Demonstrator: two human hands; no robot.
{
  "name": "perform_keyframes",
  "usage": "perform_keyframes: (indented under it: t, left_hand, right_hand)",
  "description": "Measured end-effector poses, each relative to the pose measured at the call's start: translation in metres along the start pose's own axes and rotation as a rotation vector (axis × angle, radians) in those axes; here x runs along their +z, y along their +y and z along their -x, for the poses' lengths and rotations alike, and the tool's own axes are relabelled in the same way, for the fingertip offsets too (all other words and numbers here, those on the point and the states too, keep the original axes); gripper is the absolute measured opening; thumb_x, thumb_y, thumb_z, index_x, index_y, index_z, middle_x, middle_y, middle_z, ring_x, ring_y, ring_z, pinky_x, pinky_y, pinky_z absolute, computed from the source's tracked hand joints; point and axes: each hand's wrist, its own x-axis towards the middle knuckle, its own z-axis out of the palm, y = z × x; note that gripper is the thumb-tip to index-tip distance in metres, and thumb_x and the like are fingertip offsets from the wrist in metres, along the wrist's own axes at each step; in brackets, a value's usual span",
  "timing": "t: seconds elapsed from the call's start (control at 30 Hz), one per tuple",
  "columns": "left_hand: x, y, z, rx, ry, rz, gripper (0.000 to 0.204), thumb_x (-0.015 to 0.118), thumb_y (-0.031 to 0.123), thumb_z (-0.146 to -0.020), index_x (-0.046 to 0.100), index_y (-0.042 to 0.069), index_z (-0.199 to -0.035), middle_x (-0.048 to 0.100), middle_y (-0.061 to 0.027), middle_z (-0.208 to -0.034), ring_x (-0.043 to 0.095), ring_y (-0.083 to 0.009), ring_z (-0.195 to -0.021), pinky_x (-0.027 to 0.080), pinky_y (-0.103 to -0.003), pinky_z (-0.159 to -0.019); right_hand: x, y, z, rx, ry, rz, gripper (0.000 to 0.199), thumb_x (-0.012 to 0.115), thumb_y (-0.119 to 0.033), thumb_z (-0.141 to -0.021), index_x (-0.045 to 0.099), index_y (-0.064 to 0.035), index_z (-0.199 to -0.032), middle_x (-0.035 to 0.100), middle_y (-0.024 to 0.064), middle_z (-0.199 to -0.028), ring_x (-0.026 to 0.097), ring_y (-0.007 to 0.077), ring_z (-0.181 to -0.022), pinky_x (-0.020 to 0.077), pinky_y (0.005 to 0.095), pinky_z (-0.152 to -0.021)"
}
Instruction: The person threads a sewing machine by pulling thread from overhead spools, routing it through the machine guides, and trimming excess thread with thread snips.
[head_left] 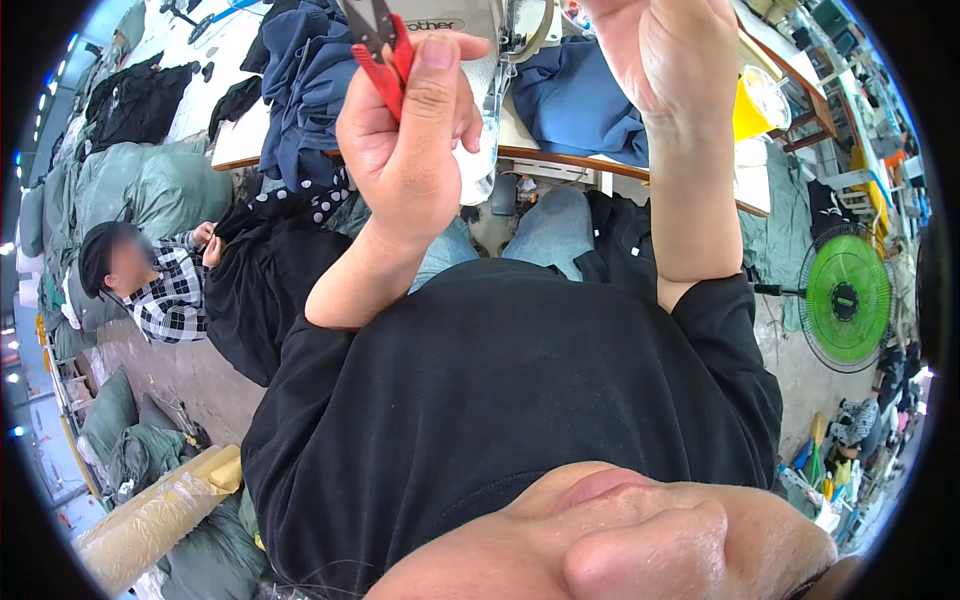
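My left hand (405,150), raised over the near edge of the work table, is closed round red-handled thread snips (404,62). Their dark metal blades point up and away from me. Behind that hand is a white sewing machine (478,50). My right hand (668,50) reaches up at the top edge of the view with its palm partly showing; its fingers run out of the picture. Dark blue cloth (575,95) lies on the table between the machine and my right forearm. More dark blue cloth (305,85) is heaped left of my left hand.
A yellow cup (755,108) stands on the table right of my right forearm. Further right is a green fan (845,297). At the left, a person in a checked shirt (175,290) handles black cloth. A wrapped roll (160,515) and green bundles (160,185) lie around the floor.
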Motion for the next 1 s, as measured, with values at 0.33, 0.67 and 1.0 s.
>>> perform_keyframes:
  t: [0.33,0.67,1.0]
  left_hand:
    - [-0.014,0.002,-0.001,0.044,0.027,0.081,0.028,0.053,0.020,-0.110,0.065,-0.005,-0.107,0.051,0.0000,-0.066,0.041,-0.0047,-0.055,0.038,-0.024,-0.050]
    - [-0.012,-0.001,-0.005,0.034,0.013,0.053,0.031,0.050,0.022,-0.111,0.066,-0.005,-0.107,0.049,0.0003,-0.065,0.040,-0.0057,-0.055,0.037,-0.025,-0.050]
    - [-0.007,0.000,-0.013,0.136,-0.026,-0.009,0.038,0.047,0.024,-0.111,0.065,-0.007,-0.119,0.063,-0.0107,-0.084,0.052,-0.0109,-0.062,0.047,-0.027,-0.053]
  right_hand:
    - [0.007,0.007,-0.019,-0.079,-0.127,-0.051,0.014,0.052,-0.018,-0.109,0.054,-0.0062,-0.102,0.060,0.0067,-0.095,0.058,0.0114,-0.077,0.0512,0.0275,-0.073]
    - [-0.029,-0.043,-0.023,-0.194,-0.043,-0.082,0.013,0.052,-0.015,-0.108,0.054,-0.0039,-0.101,0.059,0.0069,-0.094,0.057,0.0123,-0.077,0.0523,0.0290,-0.075]
    - [-0.048,-0.052,-0.023,-0.190,0.073,-0.006,0.011,0.053,-0.011,-0.106,0.054,-0.0018,-0.101,0.058,0.0069,-0.092,0.056,0.0135,-0.076,0.0538,0.0304,-0.076]
